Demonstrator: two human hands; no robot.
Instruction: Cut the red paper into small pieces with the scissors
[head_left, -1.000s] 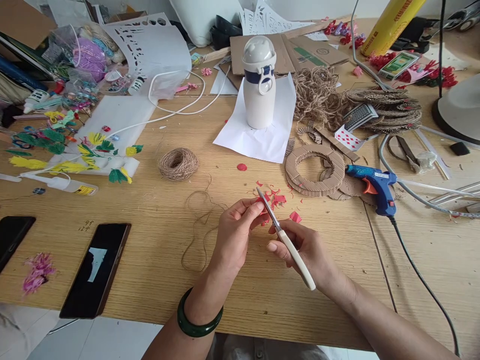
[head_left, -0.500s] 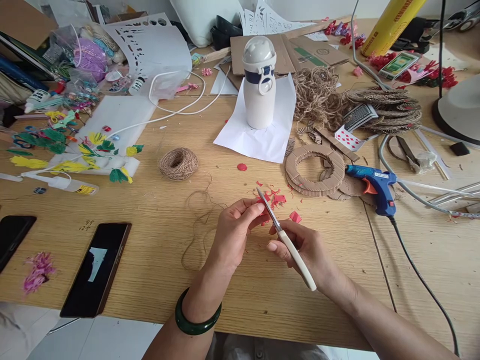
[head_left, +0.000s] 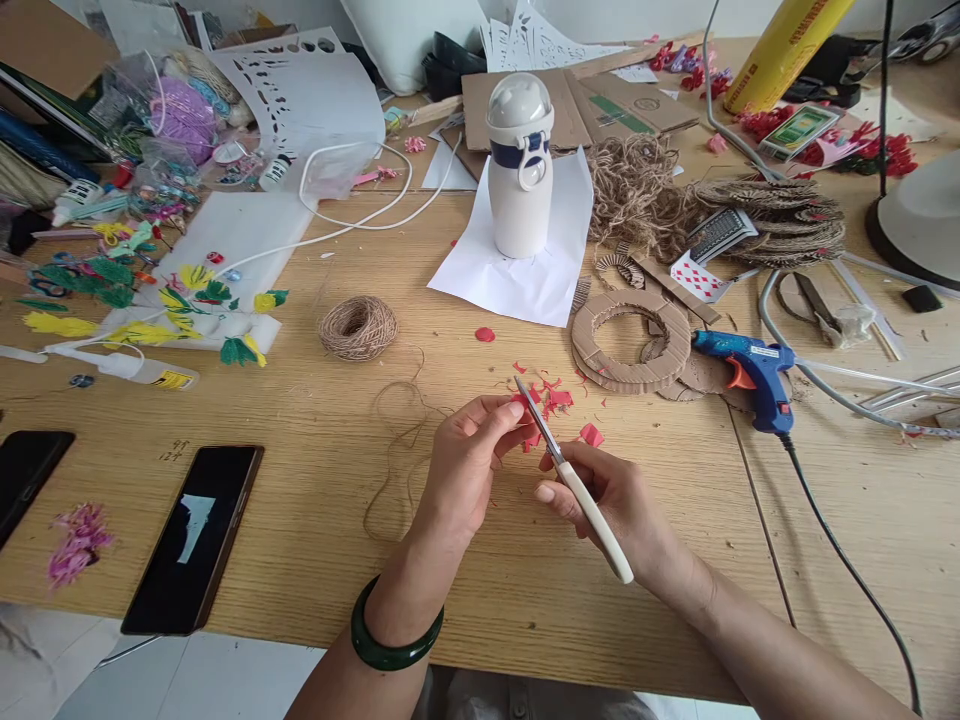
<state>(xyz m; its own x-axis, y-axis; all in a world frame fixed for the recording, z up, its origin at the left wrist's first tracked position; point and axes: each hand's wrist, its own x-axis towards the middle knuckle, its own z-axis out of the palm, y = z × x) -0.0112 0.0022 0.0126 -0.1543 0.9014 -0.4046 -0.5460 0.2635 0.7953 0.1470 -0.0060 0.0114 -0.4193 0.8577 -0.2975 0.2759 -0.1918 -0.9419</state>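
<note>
Scissors (head_left: pixel 592 510) with cream handles are in my right hand (head_left: pixel 619 500), their blades pointing up and to the left. My left hand (head_left: pixel 465 460), with a dark green bangle (head_left: pixel 394 640) on its wrist, pinches a small red piece of paper (head_left: pixel 527 397) at the blades. Most of that piece is hidden by my fingers and the scissors. Red scraps (head_left: pixel 556 398) lie scattered on the table just beyond my hands, with a larger red bit (head_left: pixel 592 434) near my right fingers. A red disc (head_left: pixel 485 334) lies farther back.
A ball of twine (head_left: pixel 358 328) sits left of centre, its loose strand trailing toward my left hand. Cardboard rings (head_left: pixel 630 340) and a blue glue gun (head_left: pixel 750 370) lie to the right. A white bottle (head_left: pixel 521 190) stands on paper behind; a phone (head_left: pixel 193 540) lies front left.
Almost nothing differs. Both hands, the scissors and the red piece stay in the same place; the whole view shifts very slightly.
</note>
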